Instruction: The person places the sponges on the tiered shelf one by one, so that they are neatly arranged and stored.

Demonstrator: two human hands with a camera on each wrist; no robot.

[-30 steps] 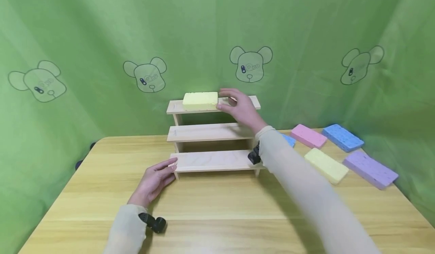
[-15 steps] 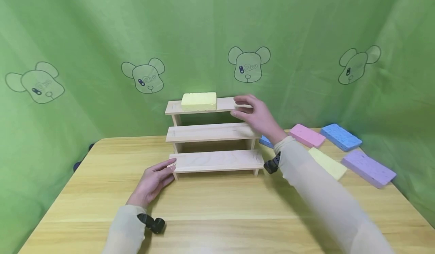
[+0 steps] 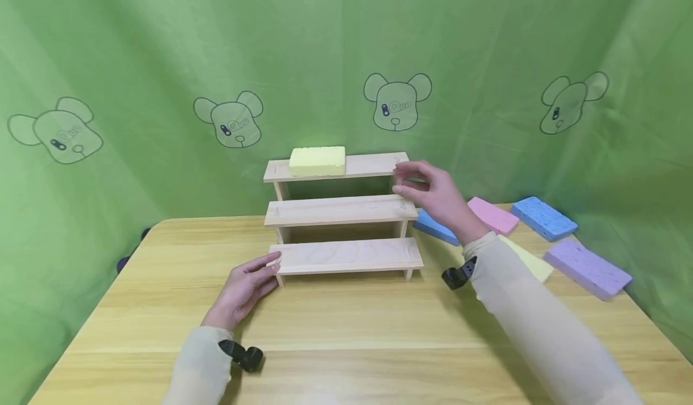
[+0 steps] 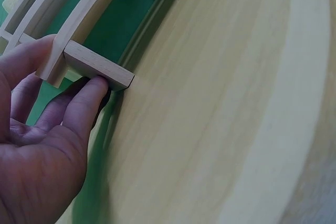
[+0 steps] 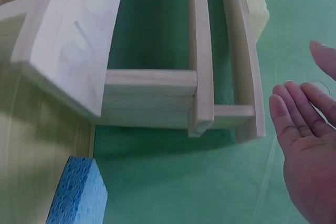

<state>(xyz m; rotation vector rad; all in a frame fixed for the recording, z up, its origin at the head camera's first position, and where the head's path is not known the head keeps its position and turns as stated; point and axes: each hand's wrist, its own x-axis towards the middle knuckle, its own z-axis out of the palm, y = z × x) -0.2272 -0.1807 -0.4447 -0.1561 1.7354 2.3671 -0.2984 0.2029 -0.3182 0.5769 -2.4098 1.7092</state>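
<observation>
A three-step wooden display stand (image 3: 341, 209) stands on the table. On its top step, toward the left end, lies a pale yellow sponge (image 3: 317, 162). My left hand (image 3: 243, 290) holds the left end of the lowest step; the left wrist view shows fingers on the board (image 4: 79, 17) and against its leg (image 4: 100, 66). Near the right end of the upper steps hovers my right hand (image 3: 435, 194), with nothing between thumb and fingers. In the right wrist view, a gap shows between the right hand (image 5: 315, 145) and the stand.
Right of the stand lie two blue sponges (image 3: 544, 218) (image 3: 435, 227), a pink one (image 3: 492, 215), a purple one (image 3: 587, 266) and another yellow one (image 3: 527, 257), partly behind the right sleeve. A green curtain (image 3: 314, 50) hangs behind the wooden table (image 3: 346, 333).
My right hand has let go of the yellow sponge on the top step and moved right and down, away from it. My left hand has stayed at the lowest step.
</observation>
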